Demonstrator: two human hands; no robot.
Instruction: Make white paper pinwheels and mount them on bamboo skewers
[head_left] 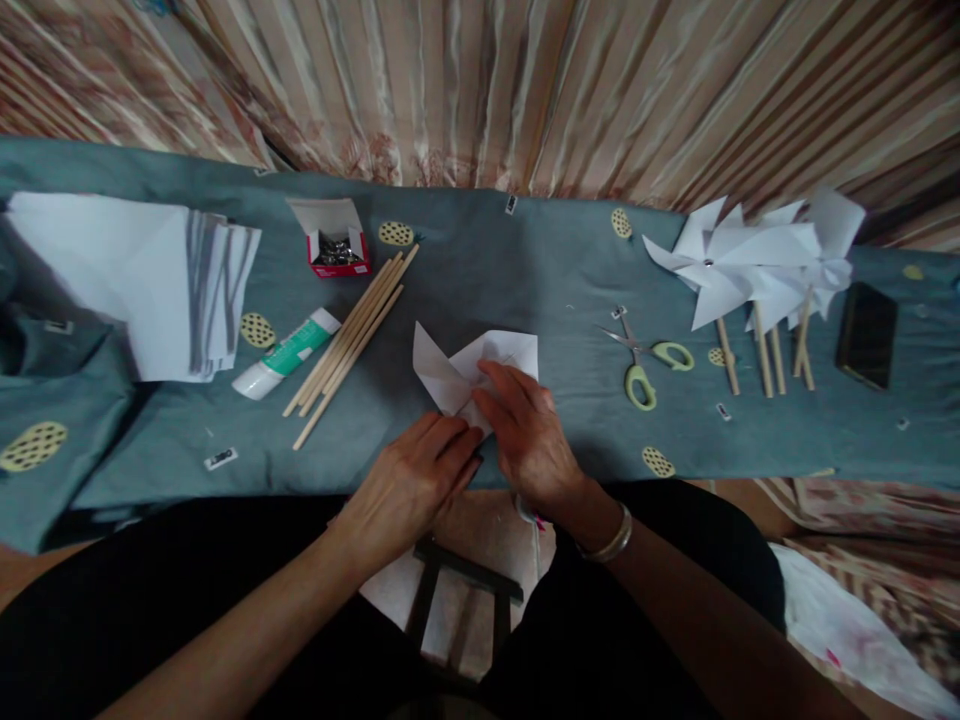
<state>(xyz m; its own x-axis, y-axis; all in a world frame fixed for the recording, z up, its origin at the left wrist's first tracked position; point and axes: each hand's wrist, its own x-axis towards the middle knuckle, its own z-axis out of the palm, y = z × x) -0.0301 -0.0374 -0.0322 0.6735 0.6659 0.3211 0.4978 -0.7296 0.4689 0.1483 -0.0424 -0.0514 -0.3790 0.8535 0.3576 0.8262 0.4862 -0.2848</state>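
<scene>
A white paper pinwheel (439,372), partly folded, lies near the table's front edge between my two hands. My left hand (420,455) has its fingers closed on the lower left edge of the paper. From the right, my right hand (529,430) rests over the paper, its fingers bent and pressing on the middle, where they hide the centre. One pointed flap stands up at the left, and a flat corner shows at the upper right. Nearest to my left hand lie several thin wooden sticks (352,345). Green-handled scissors (641,360) lie spread to the right of my right hand.
A stack of white paper (112,280) lies at the left, near a green and white glue tube (289,352). Behind the sticks stands a red box (339,262) of small metal pieces. Finished pinwheels (750,260) on sticks and a dark phone (866,335) lie at the right.
</scene>
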